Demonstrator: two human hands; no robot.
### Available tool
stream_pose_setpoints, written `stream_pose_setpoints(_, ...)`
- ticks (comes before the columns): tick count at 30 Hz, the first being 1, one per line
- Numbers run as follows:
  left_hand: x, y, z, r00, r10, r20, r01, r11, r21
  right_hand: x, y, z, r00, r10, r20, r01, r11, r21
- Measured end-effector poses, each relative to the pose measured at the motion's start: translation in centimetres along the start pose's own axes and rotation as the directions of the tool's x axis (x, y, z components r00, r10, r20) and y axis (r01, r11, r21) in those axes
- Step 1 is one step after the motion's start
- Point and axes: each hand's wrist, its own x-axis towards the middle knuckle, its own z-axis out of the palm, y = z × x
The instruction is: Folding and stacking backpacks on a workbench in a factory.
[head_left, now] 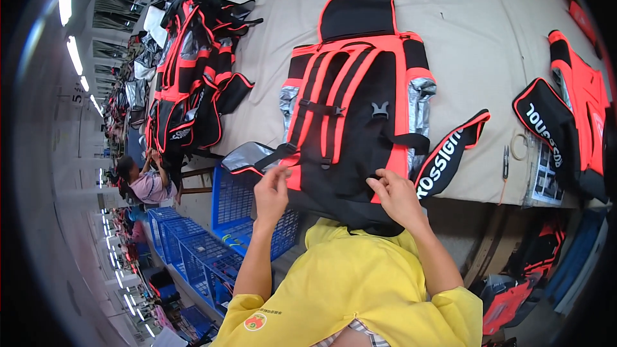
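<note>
Here both hands' fingers (277, 177) pinch shut on the backpack's (357, 115) lower edge.

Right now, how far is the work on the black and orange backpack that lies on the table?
Done, it seems: a pile of similar backpacks lies at the left of the table. In hand: the left hand and right hand pinch the near edge of the backpack, which lies flat. Left: more pieces wait at the right; small snips lie untouched.
</note>
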Motion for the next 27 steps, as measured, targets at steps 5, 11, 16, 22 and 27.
stream_pose_setpoints(5, -1.1, 2.2, 1.5, 0.757, 0.378, 0.532, -0.629, 0.643, 0.438, 3.4, 2.2, 2.7, 0.999, -0.028, -0.027, 0.019, 0.956, -0.291)
stream_pose_setpoints(11, 2.6, 2.6, 3.1, 0.681, 0.518, 0.517, -0.699, 0.671, 0.248, 4.1, -2.2, 4.2, 0.998, -0.065, -0.009, 0.061, 0.858, 0.51)
stream_pose_setpoints(16, 6.4, 8.7, -3.0, 0.838, 0.53, 0.131, -0.471, 0.823, -0.316, 0.4, -7.5, 0.9, 0.873, -0.346, -0.344, 0.487, 0.576, 0.657)
stream_pose_setpoints(22, 10.2, 11.1, -7.5, 0.833, 0.54, 0.123, -0.425, 0.765, -0.484, -4.2, -11.8, -1.2, 0.691, -0.359, -0.628, 0.715, 0.466, 0.52)
stream_pose_setpoints(27, 11.4, 12.2, -5.7, 0.809, 0.318, 0.495, 0.343, 0.429, -0.836, -5.4, -12.5, 0.3, 0.681, -0.364, -0.636, 0.677, 0.645, 0.355)
